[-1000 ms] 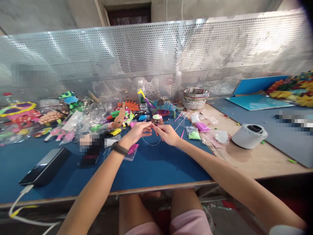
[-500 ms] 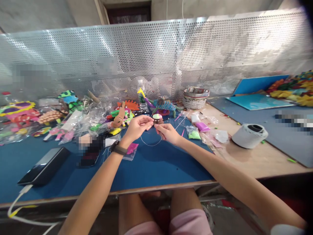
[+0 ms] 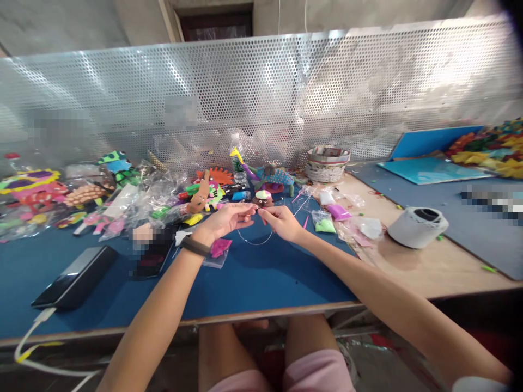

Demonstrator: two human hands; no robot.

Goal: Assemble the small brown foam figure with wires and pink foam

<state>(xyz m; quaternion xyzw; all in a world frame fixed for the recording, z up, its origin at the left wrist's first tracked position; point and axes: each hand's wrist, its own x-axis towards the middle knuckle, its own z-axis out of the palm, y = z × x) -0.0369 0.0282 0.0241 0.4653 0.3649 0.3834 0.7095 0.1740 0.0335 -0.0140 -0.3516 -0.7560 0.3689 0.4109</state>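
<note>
Both my hands meet above the blue mat (image 3: 261, 283). The thumb and fingertips of my left hand (image 3: 229, 220) are pinched together, its other fingers loosely curled. Facing it, my right hand (image 3: 283, 222) is closed in a pinch. A thin pale wire (image 3: 255, 243) hangs in a loop below and between them. Where the fingertips meet is a tiny dark bit (image 3: 257, 209), too small to name. Just behind the fingers sits a brown clay figure (image 3: 262, 199) with white eyes and a pale, pink-edged top; my fingers partly hide it.
Clay animals in plastic bags (image 3: 36, 196) crowd the left. Behind stand a water bottle (image 3: 238, 163), a blue dotted clay animal (image 3: 278, 177) and a woven basket (image 3: 327, 163). Clay packets (image 3: 338, 212) and a white roll (image 3: 417, 228) lie right. A black device (image 3: 75, 277) is front left.
My left hand has turned and lowered slightly, with its fingers lying flatter. My right hand stays almost in place, and the wire loop still hangs between them.
</note>
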